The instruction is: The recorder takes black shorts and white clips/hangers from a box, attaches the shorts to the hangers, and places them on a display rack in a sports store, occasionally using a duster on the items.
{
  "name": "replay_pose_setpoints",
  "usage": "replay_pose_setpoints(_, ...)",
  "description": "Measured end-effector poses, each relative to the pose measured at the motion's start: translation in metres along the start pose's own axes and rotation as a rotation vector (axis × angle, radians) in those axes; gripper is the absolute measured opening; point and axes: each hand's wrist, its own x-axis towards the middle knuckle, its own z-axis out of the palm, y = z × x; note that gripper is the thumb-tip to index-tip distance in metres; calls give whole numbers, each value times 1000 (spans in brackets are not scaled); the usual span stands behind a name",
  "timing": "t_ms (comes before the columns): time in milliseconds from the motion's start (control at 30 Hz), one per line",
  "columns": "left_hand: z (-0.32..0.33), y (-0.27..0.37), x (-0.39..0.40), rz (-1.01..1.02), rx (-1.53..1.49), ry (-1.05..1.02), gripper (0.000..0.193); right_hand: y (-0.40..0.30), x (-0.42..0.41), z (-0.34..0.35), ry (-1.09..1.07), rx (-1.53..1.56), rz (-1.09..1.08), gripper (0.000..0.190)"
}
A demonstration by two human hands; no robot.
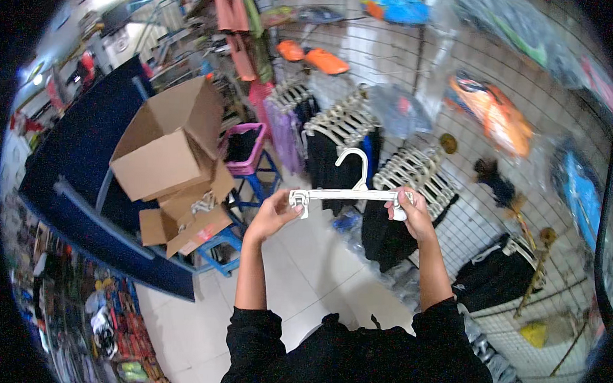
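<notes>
A white plastic clip hanger [353,194] is held level in front of me, its hook pointing away from my body. My left hand [275,214] grips the clip at its left end, and my right hand [413,213] grips the clip at its right end. No garment hangs from it. Beyond it, dark garments [328,159] hang on a row of similar white hangers [342,124]. Nearer my right hand is another packed row of white hangers [413,170] with black garments [388,235] below.
At left, a large open cardboard box [155,161] stands above a smaller open one [216,226] holding white hangers, by a blue stool [223,252]. A pink basket [246,164] is behind. A wire grid wall [441,115] with bagged goods runs along the right.
</notes>
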Motion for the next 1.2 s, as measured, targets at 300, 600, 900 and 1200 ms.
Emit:
replay_pose_setpoints(300,-75,-32,-69,-109,-418,330,26,50,68,108,-160,82,75,31)
replay_pose_setpoints(600,-138,-63,-87,-135,-406,442,26,104,113,172,-199,135,135,28)
replay_pose_setpoints(900,-173,-110,-40,-178,-454,475,23,139,168,185,-169,114,210,29)
replay_pose_setpoints(1200,-213,-160,63,-226,-449,547,22,182,287,180,-159,114,256,28)
